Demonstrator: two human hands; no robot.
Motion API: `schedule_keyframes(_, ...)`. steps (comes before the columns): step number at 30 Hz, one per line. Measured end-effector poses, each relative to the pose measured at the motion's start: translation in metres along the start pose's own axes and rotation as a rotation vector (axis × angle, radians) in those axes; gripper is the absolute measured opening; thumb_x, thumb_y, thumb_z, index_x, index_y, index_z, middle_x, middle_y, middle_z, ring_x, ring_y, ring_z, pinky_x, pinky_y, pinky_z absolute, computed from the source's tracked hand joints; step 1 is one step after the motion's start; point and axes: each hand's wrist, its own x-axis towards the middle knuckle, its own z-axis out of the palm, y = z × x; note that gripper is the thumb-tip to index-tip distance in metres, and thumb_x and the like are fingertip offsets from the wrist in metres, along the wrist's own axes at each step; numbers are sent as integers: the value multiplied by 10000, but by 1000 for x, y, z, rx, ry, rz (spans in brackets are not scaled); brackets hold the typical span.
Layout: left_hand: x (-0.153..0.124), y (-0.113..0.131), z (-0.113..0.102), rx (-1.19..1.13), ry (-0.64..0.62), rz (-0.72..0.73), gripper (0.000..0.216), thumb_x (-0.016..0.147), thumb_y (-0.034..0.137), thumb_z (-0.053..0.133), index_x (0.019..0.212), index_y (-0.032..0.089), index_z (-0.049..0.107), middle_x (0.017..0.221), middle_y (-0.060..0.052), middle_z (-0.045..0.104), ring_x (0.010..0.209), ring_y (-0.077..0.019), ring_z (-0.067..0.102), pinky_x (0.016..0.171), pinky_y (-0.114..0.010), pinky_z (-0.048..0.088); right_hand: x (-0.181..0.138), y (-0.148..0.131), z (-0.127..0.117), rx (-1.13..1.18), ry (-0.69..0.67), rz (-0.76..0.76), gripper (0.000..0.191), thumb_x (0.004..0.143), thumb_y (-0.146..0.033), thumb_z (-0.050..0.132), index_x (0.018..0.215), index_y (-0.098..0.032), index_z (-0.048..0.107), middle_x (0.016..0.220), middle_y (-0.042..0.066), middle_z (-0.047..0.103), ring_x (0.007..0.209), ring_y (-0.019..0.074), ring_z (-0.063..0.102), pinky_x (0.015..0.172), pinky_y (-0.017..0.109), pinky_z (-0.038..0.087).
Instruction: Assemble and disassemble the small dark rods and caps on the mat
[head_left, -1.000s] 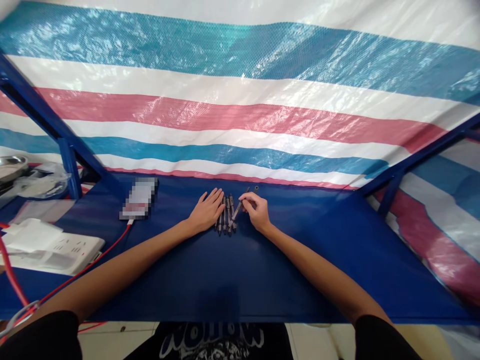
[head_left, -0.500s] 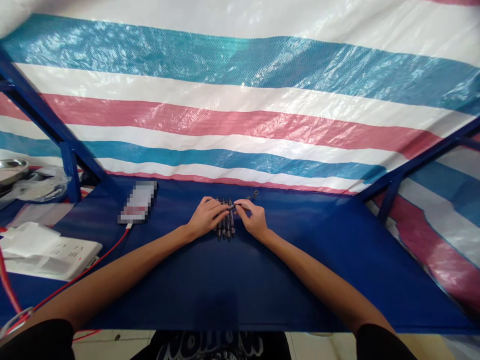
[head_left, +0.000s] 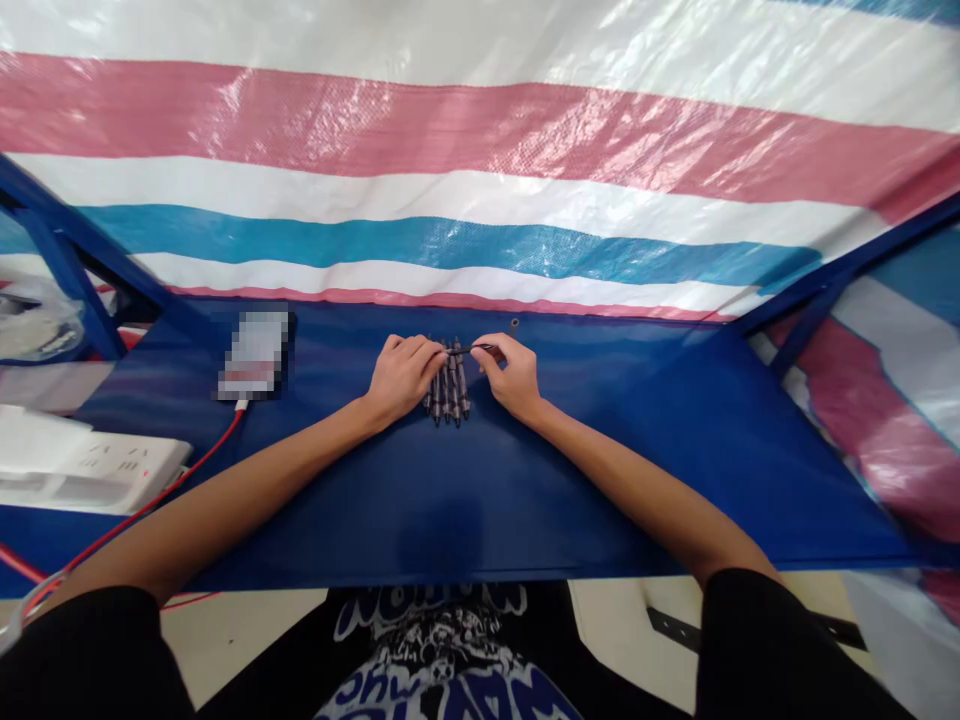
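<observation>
A slim dark pen (head_left: 463,350) lies crosswise between my two hands, above a row of pens. At its left end, the closed fingertips of my left hand (head_left: 403,376) grip it. My right hand (head_left: 513,374) pinches its other end between thumb and fingers. Under and just in front of the fingers, several dark pens (head_left: 448,392) lie side by side on the blue table (head_left: 360,510), pointing towards me. Their far ends are partly hidden by the held pen and my left hand.
A phone (head_left: 256,352), its screen pixelated, lies to the left with a red cable (head_left: 202,462) plugged in. Nearer left sits a white power strip (head_left: 124,465). A small round hole or ring (head_left: 514,323) shows near the back edge. Striped sheeting (head_left: 465,135) hangs behind, between blue frame bars (head_left: 832,275).
The view has tilted downward, so the table appears higher. My fingertips are slightly farther apart, with more of the pen showing between them. Both hands keep their hold.
</observation>
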Motion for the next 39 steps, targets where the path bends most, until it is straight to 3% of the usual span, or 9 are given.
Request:
schedule_keyframes(6, -2, 0, 1, 33, 6, 35, 394, 995, 412, 321, 986, 187, 645, 856, -59, 661, 746, -161, 571, 698, -302, 399, -3, -5, 0, -104, -48, -79, 319, 936, -427, 448, 917, -188, 659, 862, 63, 666, 763, 161, 606, 787, 302, 508)
schedule_keyframes(9, -2, 0, 1, 16, 40, -1, 376, 994, 394, 332, 985, 186, 646, 853, -53, 657, 744, -150, 578, 703, -280, 430, 3, -5, -6, -122, 74, -120, 322, 956, -379, 379, 1024, -199, 638, 951, 84, 638, 854, 180, 607, 791, 326, 523)
schedule_keyframes(14, -3, 2, -2, -50, 63, -29, 341, 988, 373, 354, 973, 187, 639, 843, -45, 643, 792, -148, 597, 715, -258, 458, 27, 4, -31, -285, 274, -176, 322, 910, -323, 433, 1171, -198, 574, 1220, 131, 501, 1201, 245, 485, 1022, 432, 425)
schedule_keyframes(19, -3, 3, -4, -108, 80, -69, 298, 979, 335, 371, 1004, 185, 628, 868, -41, 645, 830, -148, 611, 724, -250, 465, 41, 29, -42, -352, 190, -32, 494, 839, -245, 514, 1326, -199, 450, 1316, 141, 478, 1255, 256, 449, 1056, 465, 388)
schedule_keyframes(23, -3, 3, -5, -116, 76, -83, 281, 971, 332, 388, 1007, 189, 628, 878, -37, 650, 836, -151, 616, 717, -252, 467, 44, 48, -37, -390, 75, 120, 463, 776, -264, 623, 1220, -148, 565, 1258, 164, 555, 1215, 292, 493, 1038, 476, 394)
schedule_keyframes(28, -3, 2, -4, -121, 80, -76, 270, 972, 325, 394, 1011, 191, 626, 872, -33, 648, 836, -147, 614, 722, -251, 466, 43, 47, -35, -270, -79, 182, 139, 810, -248, 577, 829, -146, 668, 895, 97, 703, 881, 220, 646, 876, 376, 473)
schedule_keyframes(33, -3, -2, 0, -107, 122, -64, 238, 968, 283, 417, 1010, 187, 631, 906, -39, 660, 864, -154, 606, 748, -266, 454, 27, 23, -22, 100, -22, 104, 266, 920, -329, 423, 1022, -165, 606, 747, 9, 639, 550, 112, 580, 635, 260, 478)
schedule_keyframes(36, -1, -8, 1, -70, 124, -61, 216, 962, 269, 446, 986, 188, 644, 910, -37, 673, 821, -157, 598, 726, -290, 422, 13, 11, -11, 106, -25, 40, 314, 916, -378, 470, 1155, -197, 566, 592, -46, 525, 480, 110, 486, 572, 253, 443)
schedule_keyframes(39, 1, -12, 1, -44, 121, -45, 200, 956, 256, 463, 984, 192, 651, 914, -30, 678, 779, -151, 588, 702, -300, 389, 3, 6, -4, 151, 47, 53, 280, 869, -407, 571, 1061, -204, 575, 554, -61, 489, 479, 112, 455, 547, 251, 428)
